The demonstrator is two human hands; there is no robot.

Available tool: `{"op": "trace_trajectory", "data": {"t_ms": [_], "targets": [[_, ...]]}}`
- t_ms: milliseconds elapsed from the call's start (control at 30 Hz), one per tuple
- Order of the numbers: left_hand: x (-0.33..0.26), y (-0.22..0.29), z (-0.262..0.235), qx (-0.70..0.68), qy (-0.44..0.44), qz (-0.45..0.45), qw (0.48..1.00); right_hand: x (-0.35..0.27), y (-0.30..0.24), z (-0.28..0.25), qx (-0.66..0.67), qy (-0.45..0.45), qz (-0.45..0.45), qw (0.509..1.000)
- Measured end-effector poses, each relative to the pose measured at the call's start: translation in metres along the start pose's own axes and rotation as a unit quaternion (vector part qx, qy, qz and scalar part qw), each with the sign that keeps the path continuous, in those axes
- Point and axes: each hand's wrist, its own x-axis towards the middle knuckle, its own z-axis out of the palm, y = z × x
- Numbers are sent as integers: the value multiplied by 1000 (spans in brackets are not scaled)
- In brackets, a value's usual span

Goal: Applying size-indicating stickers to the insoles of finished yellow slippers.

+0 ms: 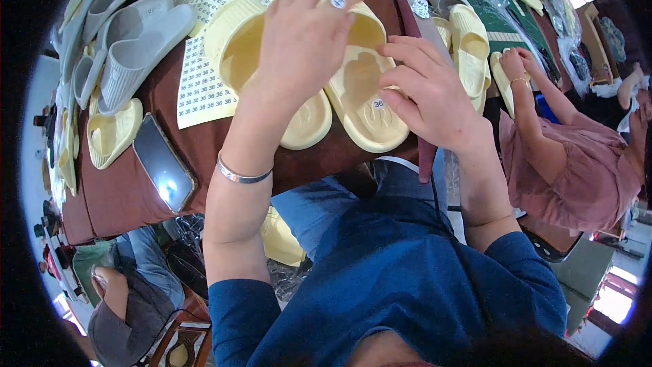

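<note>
My left hand [302, 41] carries a small round white sticker [337, 1] on a fingertip, just above the pale yellow foam slipper [363, 105] my right hand [424, 92] steadies, its length towards the desk's near edge

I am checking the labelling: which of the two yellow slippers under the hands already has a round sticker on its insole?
The right slipper, beside the right hand; the left slipper shows none.

A small footwear workshop or packing room, by the look of it. The brown-covered worktable [136, 190] was crowded with pale yellow slippers [112, 134] and grey slippers [139, 44], beside a sheet of round size stickers [204, 88]. Another person in a pink top [570, 170] sat at the next table handling more yellow slippers, near clear plastic bags [543, 13].
</note>
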Motion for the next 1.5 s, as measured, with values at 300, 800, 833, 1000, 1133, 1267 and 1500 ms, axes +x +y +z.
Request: {"op": "trace_trajectory", "data": {"t_ms": [300,800,833,1000,1133,1267,1500], "targets": [[-10,-10,-60,-32,24,-208,977,-43,13,6,11,123,70,990],[-17,-19,-30,-36,-154,-385,909,-47,11,15,30,128,52,990],[-27,-26,-27,-7,-100,-364,926,-46,8,18,32,128,51,990],[-18,-4,-35,49,-12,-385,921,-56,16,19,43,108,64,991],[-12,1,-48,22,25,-408,913,-58,15,13,44,83,74,993],[-20,3,-41,45,45,-330,942,-55,13,16,43,80,75,993],[-22,-7,-24,78,-29,-338,937,-53,10,17,26,64,82,994]]}}
